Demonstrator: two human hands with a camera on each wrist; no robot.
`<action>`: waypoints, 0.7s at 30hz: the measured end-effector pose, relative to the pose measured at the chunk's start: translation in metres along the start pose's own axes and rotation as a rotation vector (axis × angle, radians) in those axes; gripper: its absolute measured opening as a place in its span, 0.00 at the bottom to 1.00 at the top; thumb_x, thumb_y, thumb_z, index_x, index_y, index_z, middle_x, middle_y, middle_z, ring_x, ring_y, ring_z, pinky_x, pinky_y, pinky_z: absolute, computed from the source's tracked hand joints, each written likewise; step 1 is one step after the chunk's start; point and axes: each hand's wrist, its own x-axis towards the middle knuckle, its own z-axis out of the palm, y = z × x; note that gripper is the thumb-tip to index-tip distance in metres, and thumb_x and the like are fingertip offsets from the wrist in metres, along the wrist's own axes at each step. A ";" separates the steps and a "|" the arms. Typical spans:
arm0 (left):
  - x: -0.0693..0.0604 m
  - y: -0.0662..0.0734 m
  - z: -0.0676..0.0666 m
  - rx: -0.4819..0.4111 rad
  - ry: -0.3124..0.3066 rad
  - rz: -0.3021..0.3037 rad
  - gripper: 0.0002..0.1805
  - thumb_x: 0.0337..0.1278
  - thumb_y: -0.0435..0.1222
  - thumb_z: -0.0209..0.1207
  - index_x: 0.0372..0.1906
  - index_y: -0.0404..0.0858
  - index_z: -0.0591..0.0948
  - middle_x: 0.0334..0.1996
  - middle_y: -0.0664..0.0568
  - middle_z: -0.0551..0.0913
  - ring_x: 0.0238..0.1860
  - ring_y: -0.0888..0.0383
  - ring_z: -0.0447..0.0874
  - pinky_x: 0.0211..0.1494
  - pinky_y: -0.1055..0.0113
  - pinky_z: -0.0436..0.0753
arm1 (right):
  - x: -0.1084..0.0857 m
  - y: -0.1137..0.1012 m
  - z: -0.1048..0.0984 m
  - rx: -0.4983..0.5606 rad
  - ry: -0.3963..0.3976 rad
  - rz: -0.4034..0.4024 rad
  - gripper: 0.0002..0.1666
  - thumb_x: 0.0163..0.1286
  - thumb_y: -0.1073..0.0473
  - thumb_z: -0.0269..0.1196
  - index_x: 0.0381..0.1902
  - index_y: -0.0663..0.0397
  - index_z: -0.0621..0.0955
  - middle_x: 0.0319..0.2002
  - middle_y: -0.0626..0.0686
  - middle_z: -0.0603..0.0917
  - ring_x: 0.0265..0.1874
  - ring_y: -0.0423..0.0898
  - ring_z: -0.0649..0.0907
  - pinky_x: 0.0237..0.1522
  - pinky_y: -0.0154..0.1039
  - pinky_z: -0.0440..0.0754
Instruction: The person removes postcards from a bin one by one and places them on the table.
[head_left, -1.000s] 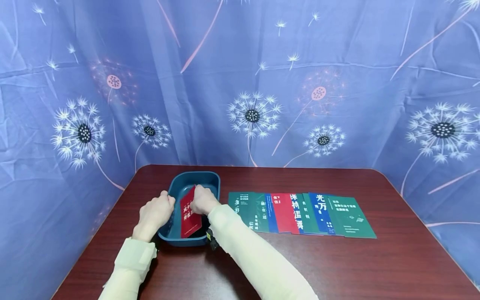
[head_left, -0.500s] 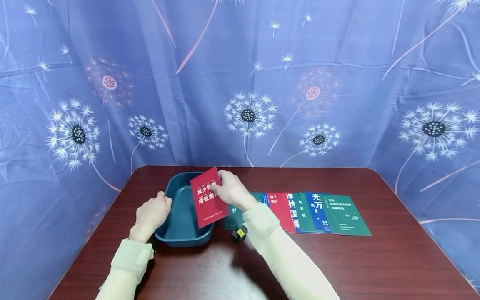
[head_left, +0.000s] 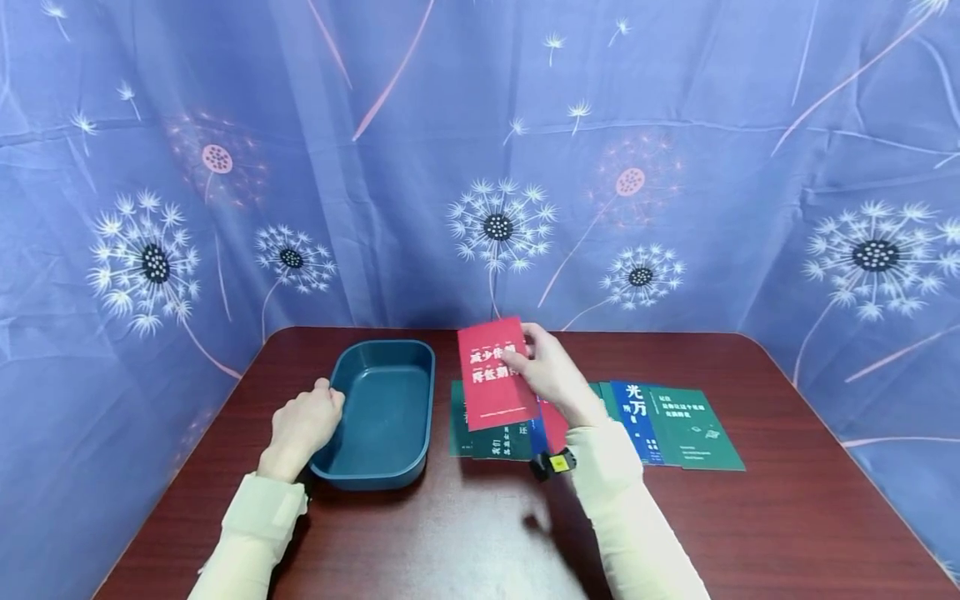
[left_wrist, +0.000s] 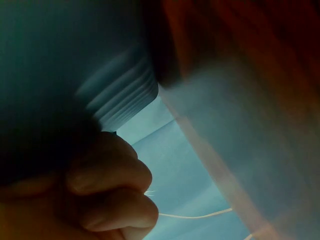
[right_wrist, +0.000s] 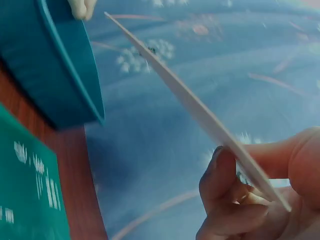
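My right hand pinches a thin red booklet with white lettering, thumb on its front and fingers behind. The booklet is held up and tilted above the left end of a row of overlapping booklets. In the right wrist view, the booklet shows its pale edge between thumb and fingers. My left hand grips the left side of a dark teal plastic basin with curled fingers. The left wrist view is dark, with my curled fingers against the basin's ridged side.
Green booklets, a blue one and a red one lie fanned across the dark wooden table, partly hidden by my right hand and the held booklet. A blue curtain with dandelion prints hangs behind the table.
My right hand has lifted the red booklet out of the basin and carried it right, over the row's left end. My left hand has stayed at the basin's side.
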 end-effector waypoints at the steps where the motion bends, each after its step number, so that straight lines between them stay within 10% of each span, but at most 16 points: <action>1: 0.000 0.000 0.000 0.001 0.001 -0.001 0.19 0.70 0.42 0.39 0.43 0.29 0.72 0.29 0.36 0.78 0.29 0.39 0.78 0.34 0.41 0.77 | -0.001 0.004 -0.005 0.009 0.008 -0.005 0.28 0.71 0.59 0.60 0.66 0.57 0.67 0.37 0.59 0.84 0.28 0.49 0.86 0.29 0.45 0.84; 21: -0.001 0.001 -0.002 0.005 0.011 -0.003 0.20 0.70 0.42 0.38 0.45 0.29 0.72 0.29 0.35 0.78 0.29 0.39 0.78 0.35 0.41 0.77 | -0.035 0.070 -0.135 -0.022 0.106 0.071 0.25 0.73 0.53 0.59 0.54 0.70 0.69 0.29 0.51 0.83 0.24 0.43 0.84 0.28 0.41 0.83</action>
